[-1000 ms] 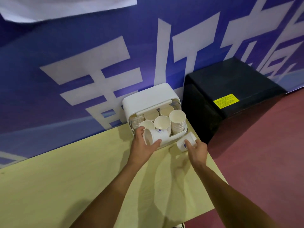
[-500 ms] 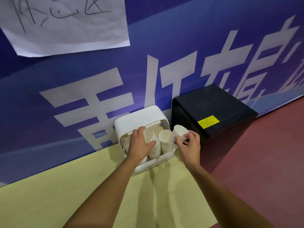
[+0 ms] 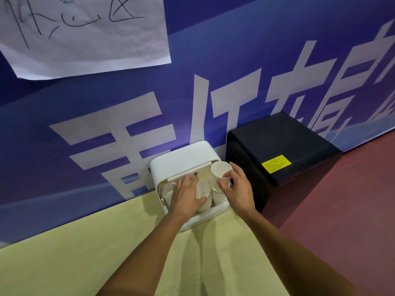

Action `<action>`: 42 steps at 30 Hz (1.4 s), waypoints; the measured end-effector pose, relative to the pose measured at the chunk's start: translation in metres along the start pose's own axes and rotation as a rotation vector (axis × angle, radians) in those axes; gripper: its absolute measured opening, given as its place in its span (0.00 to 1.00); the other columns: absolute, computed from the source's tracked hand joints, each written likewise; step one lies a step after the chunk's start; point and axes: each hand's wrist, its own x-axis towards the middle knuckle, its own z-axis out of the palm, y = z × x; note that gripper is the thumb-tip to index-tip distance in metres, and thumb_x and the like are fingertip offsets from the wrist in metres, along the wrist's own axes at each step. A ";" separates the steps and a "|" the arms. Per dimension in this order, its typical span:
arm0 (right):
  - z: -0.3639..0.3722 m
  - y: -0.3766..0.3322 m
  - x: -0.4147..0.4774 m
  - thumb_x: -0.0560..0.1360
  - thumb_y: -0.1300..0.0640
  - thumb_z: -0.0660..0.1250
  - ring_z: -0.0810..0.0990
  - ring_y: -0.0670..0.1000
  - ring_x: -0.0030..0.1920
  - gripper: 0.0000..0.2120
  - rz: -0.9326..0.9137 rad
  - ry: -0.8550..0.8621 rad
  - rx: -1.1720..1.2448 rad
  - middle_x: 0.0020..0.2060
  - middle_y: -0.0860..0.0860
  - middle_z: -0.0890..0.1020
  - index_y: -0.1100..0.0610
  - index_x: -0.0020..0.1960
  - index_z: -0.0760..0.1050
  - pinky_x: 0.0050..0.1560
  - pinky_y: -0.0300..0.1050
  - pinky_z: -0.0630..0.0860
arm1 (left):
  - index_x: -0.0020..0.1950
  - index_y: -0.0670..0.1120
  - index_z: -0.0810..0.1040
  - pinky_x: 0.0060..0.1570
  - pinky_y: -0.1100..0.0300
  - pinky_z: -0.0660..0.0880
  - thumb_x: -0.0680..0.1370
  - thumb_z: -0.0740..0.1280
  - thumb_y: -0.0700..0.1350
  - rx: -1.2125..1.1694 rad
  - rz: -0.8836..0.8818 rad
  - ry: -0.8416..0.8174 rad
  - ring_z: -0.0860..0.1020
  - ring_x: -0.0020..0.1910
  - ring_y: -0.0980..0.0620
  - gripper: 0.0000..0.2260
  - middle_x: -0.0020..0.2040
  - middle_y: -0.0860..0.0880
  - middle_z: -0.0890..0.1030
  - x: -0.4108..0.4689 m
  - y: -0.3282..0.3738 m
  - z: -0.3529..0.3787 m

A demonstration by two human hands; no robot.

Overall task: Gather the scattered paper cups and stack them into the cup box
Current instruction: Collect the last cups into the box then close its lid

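Paper cups (image 3: 167, 191) stand in stacks inside the white cup box (image 3: 183, 161), at the centre of the frame, on the far edge of the pale yellow table (image 3: 85, 253) and against the blue banner (image 3: 213, 50). My left hand (image 3: 184, 196) lies over the left half of the box, fingers and thumb wrapped round one cup (image 3: 203, 191) whose lower end sits down among the stacks. My right hand (image 3: 237, 189) is just right of it, thumb and fingertips pinching a second cup (image 3: 221, 170) near its rim, mouth open toward the camera. That cup sits on top of the right-hand stack (image 3: 220, 195); I cannot tell whether it is fully nested. The two held cups are just beside each other. A black cabinet (image 3: 288, 142) with a yellow label (image 3: 276, 164) stands right of the box on the red floor (image 3: 352, 199). A handwritten paper sheet (image 3: 85, 33) hangs at the upper left.
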 end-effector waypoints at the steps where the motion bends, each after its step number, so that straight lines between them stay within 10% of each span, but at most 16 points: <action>1: 0.001 0.000 0.002 0.75 0.49 0.72 0.73 0.42 0.66 0.08 -0.006 -0.009 -0.014 0.74 0.42 0.68 0.53 0.48 0.79 0.57 0.39 0.71 | 0.71 0.51 0.69 0.68 0.52 0.65 0.72 0.69 0.58 -0.004 0.006 -0.001 0.65 0.68 0.49 0.29 0.68 0.52 0.67 -0.002 -0.002 0.001; 14: 0.032 0.020 0.003 0.74 0.45 0.72 0.74 0.51 0.65 0.28 0.089 -0.043 -0.078 0.68 0.48 0.74 0.50 0.71 0.68 0.62 0.53 0.77 | 0.74 0.51 0.66 0.67 0.52 0.63 0.77 0.64 0.59 -0.038 -0.107 -0.029 0.64 0.70 0.51 0.27 0.71 0.54 0.69 -0.007 -0.016 0.016; 31: 0.039 0.036 0.007 0.75 0.40 0.69 0.71 0.52 0.68 0.29 0.123 -0.102 -0.235 0.68 0.48 0.74 0.49 0.72 0.68 0.65 0.54 0.75 | 0.72 0.51 0.69 0.65 0.54 0.61 0.76 0.65 0.57 -0.027 -0.099 -0.018 0.62 0.71 0.53 0.25 0.70 0.55 0.69 -0.008 -0.020 0.024; 42: 0.052 -0.024 0.034 0.82 0.51 0.61 0.64 0.50 0.76 0.23 -0.261 -0.188 -0.408 0.76 0.49 0.68 0.52 0.76 0.67 0.77 0.51 0.60 | 0.61 0.49 0.77 0.61 0.57 0.70 0.77 0.65 0.52 -0.144 -0.087 0.215 0.70 0.60 0.52 0.15 0.59 0.52 0.74 -0.059 -0.051 0.011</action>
